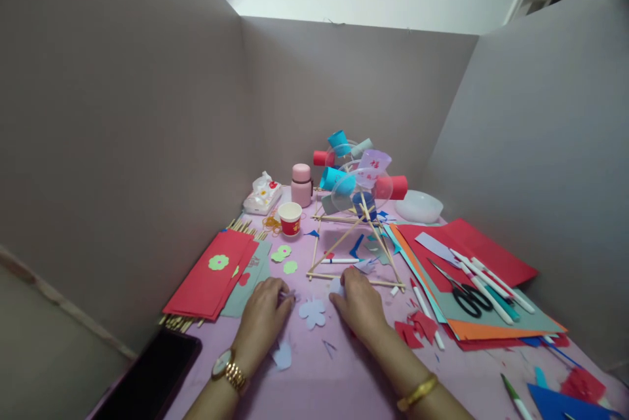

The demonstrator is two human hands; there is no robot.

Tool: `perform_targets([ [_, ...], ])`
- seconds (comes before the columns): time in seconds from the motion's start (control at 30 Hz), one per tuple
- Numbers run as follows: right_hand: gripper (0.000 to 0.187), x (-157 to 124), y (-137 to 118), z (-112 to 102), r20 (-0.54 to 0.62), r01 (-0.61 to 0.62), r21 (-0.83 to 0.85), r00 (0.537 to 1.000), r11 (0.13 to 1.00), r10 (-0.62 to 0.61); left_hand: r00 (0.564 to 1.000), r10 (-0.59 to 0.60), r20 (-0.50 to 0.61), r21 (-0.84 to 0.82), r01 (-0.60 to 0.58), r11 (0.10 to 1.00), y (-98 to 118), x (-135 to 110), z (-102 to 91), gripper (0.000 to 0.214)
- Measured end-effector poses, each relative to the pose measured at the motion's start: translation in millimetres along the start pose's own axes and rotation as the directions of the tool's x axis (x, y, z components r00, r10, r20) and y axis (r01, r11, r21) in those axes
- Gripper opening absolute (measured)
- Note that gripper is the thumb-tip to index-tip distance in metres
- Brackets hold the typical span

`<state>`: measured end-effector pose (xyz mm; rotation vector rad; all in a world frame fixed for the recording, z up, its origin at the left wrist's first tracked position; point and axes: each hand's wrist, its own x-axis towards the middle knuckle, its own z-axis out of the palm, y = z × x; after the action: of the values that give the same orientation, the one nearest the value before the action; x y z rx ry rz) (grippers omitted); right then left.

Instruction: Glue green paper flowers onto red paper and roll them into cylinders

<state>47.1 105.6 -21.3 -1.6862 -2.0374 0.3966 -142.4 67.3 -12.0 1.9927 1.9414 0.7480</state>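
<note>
My left hand (264, 316) rests on the pink table (344, 381), its fingers curled round a small thin object I cannot make out. My right hand (358, 305) lies close by with its fingers bent down onto the table, touching a pale paper piece. Between both hands lies a pale blue paper flower (313, 312). Another pale blue cut-out (282, 356) sits near my left wrist. Just beyond my hands stands a stick-framed wheel model (354, 197) with coloured paper cups and clear discs.
Red paper sheets (211, 282) with a green flower lie at left over wooden sticks. Stacked coloured paper with scissors (466, 299) and pens lies at right. A red cup (290, 218), pink bottle (301, 185), tissue pack, white bowl (419, 206) and dark tablet (150, 377) surround them. Grey partitions enclose the table.
</note>
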Motion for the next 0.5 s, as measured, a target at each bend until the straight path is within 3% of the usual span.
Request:
perform_targets([
  [0.13,0.019,0,5,1,0.045,-0.042,0.192,0.998,0.980,0.034,0.986,-0.072,0.151,-0.126,0.092,0.988,-11,-3,-16.7,0.025],
  [0.27,0.028,-8,-6,8,0.198,-0.031,0.329,0.979,0.944,-0.037,0.929,-0.047,0.367,-0.156,0.111,0.981,-12,-21,-28.1,0.020],
  [0.4,0.040,-17,-19,14,0.241,0.000,0.278,0.968,0.960,-0.069,0.928,-0.071,0.365,-0.073,0.105,0.992,0,-42,-23.8,0.029],
  [0.5,0.034,-18,-24,15,0.227,0.022,0.236,0.971,0.971,-0.077,0.933,-0.085,0.349,-0.020,0.099,0.995,7,-48,-19.0,0.020],
])
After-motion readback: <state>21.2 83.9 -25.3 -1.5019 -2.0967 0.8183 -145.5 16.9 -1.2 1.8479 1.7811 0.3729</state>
